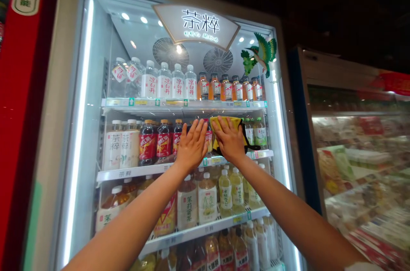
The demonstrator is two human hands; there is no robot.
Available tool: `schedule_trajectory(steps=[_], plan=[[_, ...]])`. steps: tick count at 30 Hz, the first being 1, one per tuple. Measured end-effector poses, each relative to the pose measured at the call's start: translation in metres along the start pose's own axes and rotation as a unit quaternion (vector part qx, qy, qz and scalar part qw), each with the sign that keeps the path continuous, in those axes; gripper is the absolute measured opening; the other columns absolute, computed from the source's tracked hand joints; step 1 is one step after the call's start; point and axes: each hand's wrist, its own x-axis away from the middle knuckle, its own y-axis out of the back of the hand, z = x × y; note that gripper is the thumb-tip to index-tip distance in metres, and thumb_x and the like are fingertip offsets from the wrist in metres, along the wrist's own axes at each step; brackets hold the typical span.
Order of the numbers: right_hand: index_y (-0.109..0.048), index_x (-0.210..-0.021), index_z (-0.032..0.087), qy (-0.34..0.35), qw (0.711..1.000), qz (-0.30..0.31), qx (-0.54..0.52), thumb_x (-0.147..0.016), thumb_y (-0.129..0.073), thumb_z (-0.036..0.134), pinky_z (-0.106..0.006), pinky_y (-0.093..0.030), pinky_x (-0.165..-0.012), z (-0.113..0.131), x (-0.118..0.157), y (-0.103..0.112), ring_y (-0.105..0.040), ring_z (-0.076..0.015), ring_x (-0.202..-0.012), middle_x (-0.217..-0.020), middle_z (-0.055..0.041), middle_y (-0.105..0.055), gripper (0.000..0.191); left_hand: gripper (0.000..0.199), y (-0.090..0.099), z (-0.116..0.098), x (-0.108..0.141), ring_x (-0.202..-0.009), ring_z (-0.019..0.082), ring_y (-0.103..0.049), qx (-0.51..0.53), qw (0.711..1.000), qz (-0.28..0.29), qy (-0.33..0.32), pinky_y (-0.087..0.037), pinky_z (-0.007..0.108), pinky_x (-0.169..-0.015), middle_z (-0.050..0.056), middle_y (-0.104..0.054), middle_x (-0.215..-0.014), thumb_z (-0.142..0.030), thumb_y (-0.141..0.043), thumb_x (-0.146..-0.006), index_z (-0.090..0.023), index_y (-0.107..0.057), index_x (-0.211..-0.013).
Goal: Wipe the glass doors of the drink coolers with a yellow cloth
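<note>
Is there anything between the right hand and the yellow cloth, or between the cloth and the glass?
Nothing visible: the right hand rests directly on the yellow cloth, which appears to lie against the glass. The bottles stand behind it.

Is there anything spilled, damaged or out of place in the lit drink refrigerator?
Nothing stands out: the clear, white-capped plastic bottles up top stand upright, and the yellow, black-edged cloth is under the right hand.

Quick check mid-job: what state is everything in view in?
Glass door: appears shut
Left hand: open, apparently flat against the glass
Right hand: open, over the cloth
Yellow cloth: under right hand
Light strip: lit
Sign: lit
Top-shelf bottles: upright, capped
</note>
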Motion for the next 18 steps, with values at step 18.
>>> schedule_trajectory(steps=[18], plan=[[-0.042, -0.155, 0.041, -0.013, 0.999, -0.030, -0.018, -0.103, -0.041, 0.028, -0.067, -0.021, -0.122, -0.036, 0.006, -0.010, -0.025, -0.0284, -0.156, -0.167, 0.0001, -0.037, 0.054, 0.072, -0.026, -0.018, -0.006, -0.159, 0.023, -0.019, 0.015, 0.999, -0.035, 0.019, -0.013, 0.050, -0.132, 0.011, -0.025, -0.168, -0.026, -0.043, -0.101, -0.016, -0.012, -0.165]])
